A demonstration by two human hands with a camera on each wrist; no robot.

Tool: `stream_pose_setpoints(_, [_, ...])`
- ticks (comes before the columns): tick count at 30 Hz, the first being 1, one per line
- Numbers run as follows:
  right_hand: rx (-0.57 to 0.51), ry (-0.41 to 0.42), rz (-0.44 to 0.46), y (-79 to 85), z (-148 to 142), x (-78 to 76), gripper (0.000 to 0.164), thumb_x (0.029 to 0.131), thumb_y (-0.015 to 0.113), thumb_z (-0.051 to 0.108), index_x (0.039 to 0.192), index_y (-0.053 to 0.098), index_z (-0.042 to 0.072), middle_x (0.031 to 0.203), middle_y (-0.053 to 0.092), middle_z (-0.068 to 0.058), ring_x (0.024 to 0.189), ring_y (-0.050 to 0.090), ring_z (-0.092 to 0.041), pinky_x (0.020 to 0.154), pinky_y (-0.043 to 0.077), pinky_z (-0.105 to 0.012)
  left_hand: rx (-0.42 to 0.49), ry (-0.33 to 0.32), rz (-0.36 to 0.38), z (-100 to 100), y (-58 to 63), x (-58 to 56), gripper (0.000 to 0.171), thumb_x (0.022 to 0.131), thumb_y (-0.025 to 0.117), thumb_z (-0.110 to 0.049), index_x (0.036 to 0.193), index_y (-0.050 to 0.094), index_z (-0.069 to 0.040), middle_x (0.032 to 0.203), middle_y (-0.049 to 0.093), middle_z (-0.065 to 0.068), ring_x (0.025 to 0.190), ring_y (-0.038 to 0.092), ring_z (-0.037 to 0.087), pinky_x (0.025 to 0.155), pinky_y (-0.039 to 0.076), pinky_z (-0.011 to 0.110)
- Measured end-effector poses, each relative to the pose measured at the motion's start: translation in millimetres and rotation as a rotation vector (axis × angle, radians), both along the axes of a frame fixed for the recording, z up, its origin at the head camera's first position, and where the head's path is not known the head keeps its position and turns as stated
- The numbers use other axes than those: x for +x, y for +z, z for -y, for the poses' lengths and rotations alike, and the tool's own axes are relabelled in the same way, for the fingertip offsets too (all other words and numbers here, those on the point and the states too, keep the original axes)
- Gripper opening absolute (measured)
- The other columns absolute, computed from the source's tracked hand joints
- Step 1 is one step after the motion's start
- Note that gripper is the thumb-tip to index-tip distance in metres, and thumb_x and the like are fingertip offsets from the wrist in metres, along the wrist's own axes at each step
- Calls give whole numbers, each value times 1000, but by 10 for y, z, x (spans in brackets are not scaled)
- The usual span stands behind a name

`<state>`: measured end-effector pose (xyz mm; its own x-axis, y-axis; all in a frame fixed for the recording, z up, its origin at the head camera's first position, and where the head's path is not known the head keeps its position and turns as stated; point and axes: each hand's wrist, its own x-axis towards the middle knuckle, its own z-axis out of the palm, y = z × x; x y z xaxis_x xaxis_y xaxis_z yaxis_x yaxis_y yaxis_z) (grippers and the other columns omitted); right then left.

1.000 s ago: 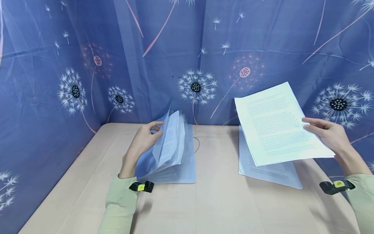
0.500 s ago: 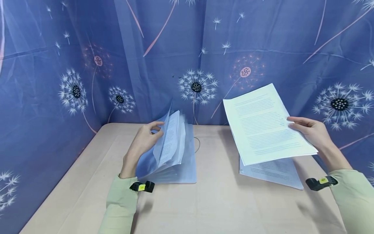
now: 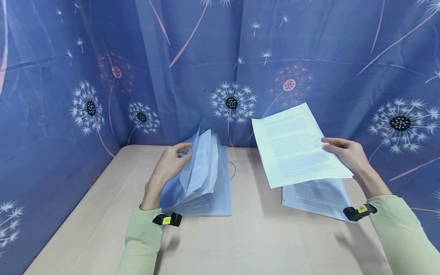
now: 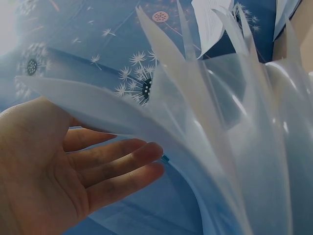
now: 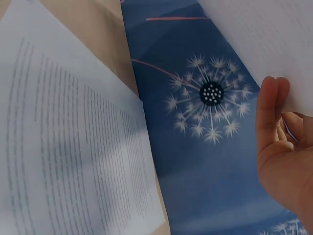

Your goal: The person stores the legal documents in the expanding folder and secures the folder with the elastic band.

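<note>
On the left of the head view a blue display book [image 3: 218, 204] lies opened on the table, its clear sleeves fanned up with printed sheets [image 3: 200, 162] inside. My left hand [image 3: 173, 162] pinches the edge of a raised sleeve. The left wrist view shows that sleeve [image 4: 102, 105] bending away from the thumb side, more sleeves standing beyond it. Over the right half of the table my right hand [image 3: 347, 154] pinches a few printed sheets [image 3: 295, 149] by their right edge, thumb on the near side. Below them lies another printed paper stack [image 3: 317, 196], partly covered in this view.
The table [image 3: 254, 236] has a pale beige cover. Blue curtain cloth [image 3: 192, 76] with a dandelion print hangs behind it and along the left. A thin cord loop [image 3: 233, 170] lies just right of the display book.
My right hand has carried the held sheets leftward and slightly down, toward the display book. My left hand and the raised sleeve have stayed in place.
</note>
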<state>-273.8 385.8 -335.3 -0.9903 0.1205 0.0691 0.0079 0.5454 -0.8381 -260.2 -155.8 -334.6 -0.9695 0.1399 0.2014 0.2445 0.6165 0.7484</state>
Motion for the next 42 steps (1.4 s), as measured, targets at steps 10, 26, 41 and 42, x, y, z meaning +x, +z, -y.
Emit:
stream_pose_setpoints(10, [-64, 10, 14, -27, 215, -40, 61, 91, 65, 51, 140, 58, 15, 93, 64, 27, 75, 69, -3, 65, 58, -28, -2, 3, -15, 7, 26, 4, 46, 95, 52, -24, 140, 58, -19, 122, 66, 12, 82, 60, 25, 59, 47, 33])
stream_pose_setpoints(26, [44, 63, 25, -159, 571, -143, 63, 94, 58, 54, 143, 55, 15, 132, 61, -1, 121, 55, -17, 99, 47, -39, 13, -17, -24, 7, 45, 19, 45, 95, 52, -24, 140, 58, -21, 122, 66, 11, 80, 61, 25, 58, 45, 33])
stream_pose_setpoints(41, [-35, 131, 17, -263, 834, -208, 56, 97, 59, 46, 141, 56, 12, 143, 54, -15, 133, 48, -31, 111, 38, -53, 25, -6, -17, -4, 46, 27, 46, 94, 52, -24, 140, 58, -22, 121, 67, 10, 79, 59, 25, 54, 43, 32])
stream_pose_setpoints(42, [-41, 133, 20, -266, 844, -213, 56, 97, 59, 45, 142, 56, 12, 144, 54, -16, 134, 48, -32, 111, 37, -53, 25, -6, -16, -4, 44, 28, 46, 94, 52, -24, 140, 58, -22, 121, 67, 10, 80, 60, 25, 54, 43, 32])
